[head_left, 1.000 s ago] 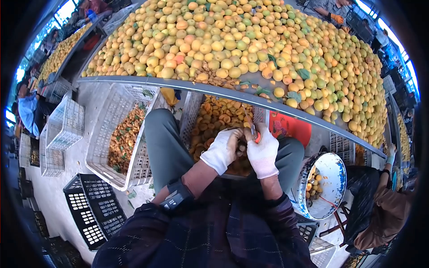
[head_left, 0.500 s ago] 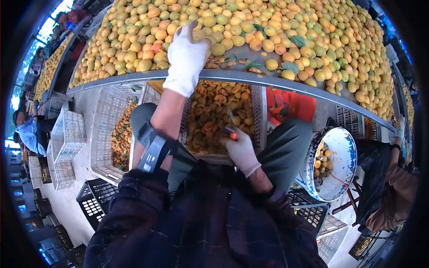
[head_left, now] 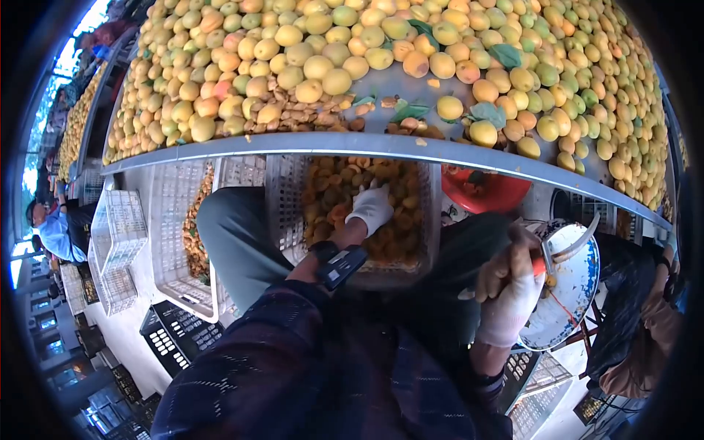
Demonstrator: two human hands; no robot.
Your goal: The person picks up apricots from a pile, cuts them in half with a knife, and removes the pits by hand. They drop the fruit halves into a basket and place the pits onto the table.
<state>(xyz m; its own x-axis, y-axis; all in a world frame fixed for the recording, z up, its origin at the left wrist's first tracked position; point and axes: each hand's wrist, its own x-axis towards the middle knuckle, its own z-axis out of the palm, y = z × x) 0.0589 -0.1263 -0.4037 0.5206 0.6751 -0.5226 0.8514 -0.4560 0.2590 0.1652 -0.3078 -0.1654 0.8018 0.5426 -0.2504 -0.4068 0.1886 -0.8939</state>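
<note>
My left hand point(head_left: 371, 208), in a white glove, reaches down into the plastic crate point(head_left: 286, 213) between my knees. It is at the halved apricots point(head_left: 330, 194) there; its fingertips are partly hidden, and whether they hold a fruit does not show. A knife point(head_left: 544, 265) with a red-orange handle and curved metal blade is in my right hand point(head_left: 507, 286). That hand is raised above my right knee, closed round the handle, in front of the white bucket point(head_left: 591, 273). Ahead, whole apricots point(head_left: 308, 55) are heaped on the metal-edged table point(head_left: 367, 144).
Another pale crate point(head_left: 165, 242) with apricot pieces stands left, beside a black crate point(head_left: 172, 337). A red basin point(head_left: 491, 194) sits under the table edge at right. Co-workers are at far left point(head_left: 59, 231) and far right point(head_left: 645, 308). Leaves lie among the fruit.
My left hand has come down from the fruit heap into the crate. My right hand has moved from over the crate to the right with the knife. The view has shifted slightly.
</note>
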